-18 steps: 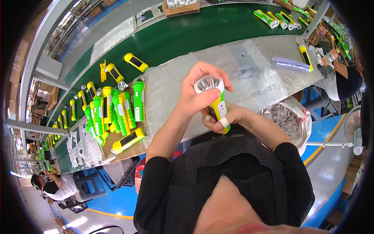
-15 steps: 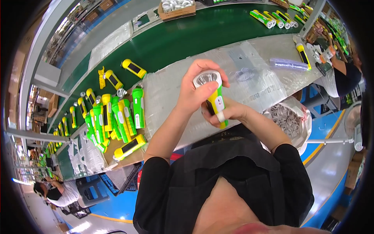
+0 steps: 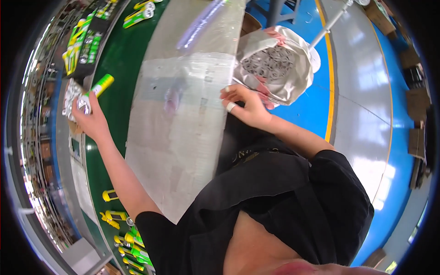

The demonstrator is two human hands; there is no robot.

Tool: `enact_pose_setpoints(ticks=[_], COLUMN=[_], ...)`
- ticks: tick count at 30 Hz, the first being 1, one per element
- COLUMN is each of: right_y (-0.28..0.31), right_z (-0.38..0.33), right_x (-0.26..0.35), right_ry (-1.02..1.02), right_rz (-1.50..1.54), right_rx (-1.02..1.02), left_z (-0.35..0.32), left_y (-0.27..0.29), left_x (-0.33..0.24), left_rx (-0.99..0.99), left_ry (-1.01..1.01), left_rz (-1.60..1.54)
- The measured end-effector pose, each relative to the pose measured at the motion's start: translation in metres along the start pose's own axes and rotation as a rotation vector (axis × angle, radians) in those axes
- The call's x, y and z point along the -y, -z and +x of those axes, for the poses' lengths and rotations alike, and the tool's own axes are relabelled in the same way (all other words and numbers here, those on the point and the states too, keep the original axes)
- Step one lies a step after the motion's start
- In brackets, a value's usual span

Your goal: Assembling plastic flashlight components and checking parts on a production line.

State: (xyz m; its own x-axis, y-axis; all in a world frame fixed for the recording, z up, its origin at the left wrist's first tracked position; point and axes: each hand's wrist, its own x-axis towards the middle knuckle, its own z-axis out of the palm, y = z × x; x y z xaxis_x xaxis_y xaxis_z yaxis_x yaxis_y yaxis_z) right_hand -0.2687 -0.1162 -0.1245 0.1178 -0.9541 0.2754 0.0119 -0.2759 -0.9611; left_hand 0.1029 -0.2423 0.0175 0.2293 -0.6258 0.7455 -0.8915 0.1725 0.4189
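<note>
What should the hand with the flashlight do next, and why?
Probably set it down and let go. The left hand holds the yellow-green flashlight out over the green belt, where other flashlights already lie, while the right hand sits empty beside the bag of silver parts.

One held flashlight (image 3: 94,91), one bag of reflectors (image 3: 279,64)

The flashlight (image 3: 94,90) has a green-and-yellow body and a silver reflector head. It lies tilted over the green conveyor belt (image 3: 120,68), near its far edge, reflector end gripped.
</note>
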Motion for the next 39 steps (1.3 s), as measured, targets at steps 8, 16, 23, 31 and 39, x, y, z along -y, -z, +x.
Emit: enact_pose_setpoints(ticks=[8, 16, 23, 31, 39], right_y=[0.147, 0.247, 0.283, 0.343, 0.426], right_z=[-0.05, -0.054, -0.048, 0.02, 0.022], right_x=[-0.161, -0.278, -0.32, -0.403, -0.489], right_ry=[-0.58, -0.745, -0.78, -0.896, -0.857], right_rz=[-0.08, -0.651, -0.707, -1.001, -1.057], right_rx=[-0.38, -0.201, -0.224, 0.029, 0.059], left_z=[-0.046, -0.276, -0.358, -0.377, -0.37], left_y=[-0.148, -0.366, -0.455, -0.542, -0.558], left_x=[-0.227, -0.321, -0.212, -0.172, -0.149], left_rx=[0.821, 1.603, 1.843, 1.567, 1.667], left_ry=[-0.291, -0.648, -0.316, -0.091, -0.18], left_rz=[-0.453, -0.291, -0.042, -0.219, -0.184])
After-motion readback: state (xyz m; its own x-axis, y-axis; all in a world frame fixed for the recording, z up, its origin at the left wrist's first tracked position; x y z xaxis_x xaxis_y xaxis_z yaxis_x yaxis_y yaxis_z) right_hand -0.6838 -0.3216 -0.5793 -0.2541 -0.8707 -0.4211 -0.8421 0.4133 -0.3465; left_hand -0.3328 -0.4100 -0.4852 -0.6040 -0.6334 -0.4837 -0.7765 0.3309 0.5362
